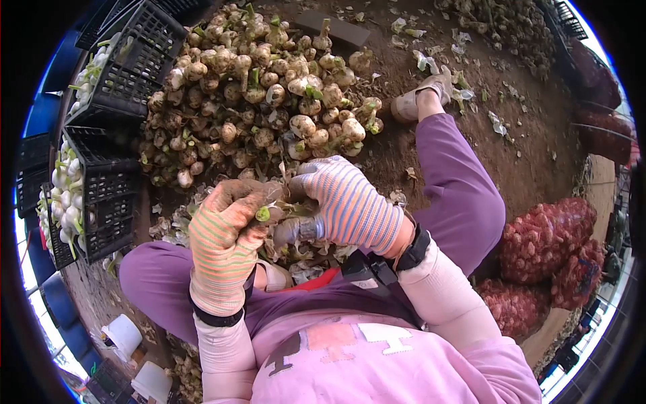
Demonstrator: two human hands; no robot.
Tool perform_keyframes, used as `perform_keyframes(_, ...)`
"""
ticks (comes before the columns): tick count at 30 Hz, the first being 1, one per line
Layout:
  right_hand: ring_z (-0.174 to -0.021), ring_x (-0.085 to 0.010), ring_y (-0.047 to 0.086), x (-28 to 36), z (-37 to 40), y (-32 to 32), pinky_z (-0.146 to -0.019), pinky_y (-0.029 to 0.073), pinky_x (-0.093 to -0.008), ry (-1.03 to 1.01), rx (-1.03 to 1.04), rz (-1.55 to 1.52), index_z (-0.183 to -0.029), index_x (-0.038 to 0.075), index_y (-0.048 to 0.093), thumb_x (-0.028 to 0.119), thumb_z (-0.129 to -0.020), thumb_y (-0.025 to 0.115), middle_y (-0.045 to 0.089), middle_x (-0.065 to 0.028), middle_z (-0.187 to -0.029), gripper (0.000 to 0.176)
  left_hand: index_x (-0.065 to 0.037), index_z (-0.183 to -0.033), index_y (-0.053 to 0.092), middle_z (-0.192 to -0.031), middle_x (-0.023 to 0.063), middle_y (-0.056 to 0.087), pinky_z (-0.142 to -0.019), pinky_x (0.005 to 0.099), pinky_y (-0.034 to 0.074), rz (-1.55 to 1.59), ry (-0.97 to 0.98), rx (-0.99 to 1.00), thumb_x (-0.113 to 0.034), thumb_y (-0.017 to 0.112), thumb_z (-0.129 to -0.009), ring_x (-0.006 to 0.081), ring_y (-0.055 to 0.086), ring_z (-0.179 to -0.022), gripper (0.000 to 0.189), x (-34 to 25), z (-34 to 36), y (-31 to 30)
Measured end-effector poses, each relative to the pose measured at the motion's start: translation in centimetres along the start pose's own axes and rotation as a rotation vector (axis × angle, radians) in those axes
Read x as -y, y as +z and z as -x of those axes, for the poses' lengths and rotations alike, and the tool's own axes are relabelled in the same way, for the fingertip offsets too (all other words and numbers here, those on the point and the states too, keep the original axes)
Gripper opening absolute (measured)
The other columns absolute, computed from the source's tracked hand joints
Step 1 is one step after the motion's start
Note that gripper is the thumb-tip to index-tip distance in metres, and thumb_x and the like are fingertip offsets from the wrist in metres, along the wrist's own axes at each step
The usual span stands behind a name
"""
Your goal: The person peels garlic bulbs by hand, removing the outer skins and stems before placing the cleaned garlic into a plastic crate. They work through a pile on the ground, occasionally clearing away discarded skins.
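Note:
My left hand (225, 239), in a striped knit glove with soiled fingertips, is closed around a garlic bulb (274, 210). A green cut stem end shows at the bulb, and most of the rest is hidden by my fingers. From the other side my right hand (356, 205), in a striped glove with a grey soiled palm side, is closed with its curled fingers against the same bulb. Just beyond both hands lies a large heap of dirty garlic bulbs (249, 101) with short stems. Loose pale skins (178, 225) lie on the ground beneath my hands.
Black plastic crates (108, 195) holding white cleaned bulbs stand on the left. Red mesh sacks (548, 239) full of bulbs lie to the right. A flat board (333, 28) is behind the heap. White buckets (123, 337) stand at lower left. My bent legs (457, 182) flank the work area.

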State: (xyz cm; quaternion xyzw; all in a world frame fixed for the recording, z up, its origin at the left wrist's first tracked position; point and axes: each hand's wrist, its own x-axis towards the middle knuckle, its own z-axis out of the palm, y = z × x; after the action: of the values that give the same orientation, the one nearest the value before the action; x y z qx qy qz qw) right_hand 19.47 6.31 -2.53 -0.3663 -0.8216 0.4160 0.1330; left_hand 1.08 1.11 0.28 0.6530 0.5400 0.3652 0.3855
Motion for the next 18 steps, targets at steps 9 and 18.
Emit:
perform_keyframes(9,-0.057,-0.0218,0.058,-0.8,0.7,0.1,-0.053,0.046,-0.0322,0.085,0.149,-0.327,-0.087,-0.001,0.064,0.028,-0.08,0.066,0.059,-0.0122,-0.066,0.03,0.001,-0.093,0.066,-0.087,0.007,0.062,-0.063,0.0246,0.05,0.053,-0.095,0.086,0.003,0.066,-0.076,0.014,0.061,-0.073,0.017,0.7,0.1,-0.9)
perform_keyframes(18,-0.056,-0.0091,0.058,1.3,1.3,0.0,-0.05,0.047,-0.0218,0.064,0.321,-1.127,-0.091,-0.003,0.063,0.015,-0.083,0.062,0.061,-0.006,-0.067,0.02,-0.005,-0.109,0.054,-0.098,0.0068,0.059,-0.069,0.0297,0.052,1.216,-0.451,-0.201,-0.033,0.068,-0.081,0.0158,0.059,-0.087,0.042,3.8,1.3,1.8)
